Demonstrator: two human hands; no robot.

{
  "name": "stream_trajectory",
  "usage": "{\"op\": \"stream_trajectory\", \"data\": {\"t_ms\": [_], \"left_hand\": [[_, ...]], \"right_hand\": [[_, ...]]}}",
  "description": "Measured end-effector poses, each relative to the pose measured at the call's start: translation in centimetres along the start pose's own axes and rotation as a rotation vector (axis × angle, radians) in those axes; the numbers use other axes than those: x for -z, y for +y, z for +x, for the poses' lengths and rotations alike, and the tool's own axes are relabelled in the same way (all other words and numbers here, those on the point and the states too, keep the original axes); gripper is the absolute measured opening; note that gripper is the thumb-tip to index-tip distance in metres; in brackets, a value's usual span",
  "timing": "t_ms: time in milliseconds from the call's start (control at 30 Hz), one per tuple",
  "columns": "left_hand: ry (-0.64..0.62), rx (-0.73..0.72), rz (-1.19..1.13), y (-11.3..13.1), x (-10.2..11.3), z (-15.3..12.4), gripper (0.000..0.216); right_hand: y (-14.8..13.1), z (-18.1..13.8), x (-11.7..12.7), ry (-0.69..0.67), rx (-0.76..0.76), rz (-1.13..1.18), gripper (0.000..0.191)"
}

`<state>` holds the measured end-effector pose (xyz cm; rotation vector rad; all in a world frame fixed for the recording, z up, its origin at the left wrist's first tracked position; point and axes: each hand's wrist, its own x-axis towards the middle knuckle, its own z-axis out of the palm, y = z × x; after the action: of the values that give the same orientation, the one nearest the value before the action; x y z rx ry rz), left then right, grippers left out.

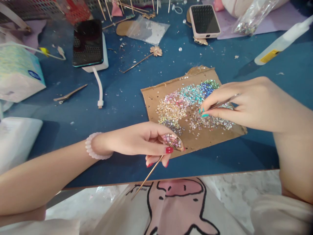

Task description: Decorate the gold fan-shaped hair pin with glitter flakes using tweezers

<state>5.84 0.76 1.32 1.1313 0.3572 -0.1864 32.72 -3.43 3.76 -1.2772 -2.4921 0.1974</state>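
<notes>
My left hand [144,140] is closed on a fan-shaped hairpin [173,141] whose face is covered with pinkish and multicoloured flakes; its thin gold stem [148,177] points down toward my lap. My right hand [246,102] pinches a pair of metal tweezers [223,101], tips low among the clear and silvery flakes [210,121]. I cannot make out whether the tips hold a flake. Under both hands lies a piece of brown cardboard [193,138], bearing heaps of pink, yellow, turquoise, blue and green flakes.
Behind the cardboard lie another gold hairpin [156,51], a clear plastic bag [148,30], and two phones, one black [88,42] and one pale-cased [204,21]. A glue bottle [281,42] is at right. At left are a tissue pack [21,71] and a metal clip [70,93].
</notes>
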Motion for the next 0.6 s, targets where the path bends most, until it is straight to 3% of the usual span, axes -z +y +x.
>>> {"op": "stream_trajectory", "data": {"t_ms": [600], "left_hand": [[0.006,0.027,0.022,0.08,-0.09,-0.11,0.017]], "right_hand": [[0.3,-0.32,0.75,-0.049,0.007,-0.034,0.04]]}}
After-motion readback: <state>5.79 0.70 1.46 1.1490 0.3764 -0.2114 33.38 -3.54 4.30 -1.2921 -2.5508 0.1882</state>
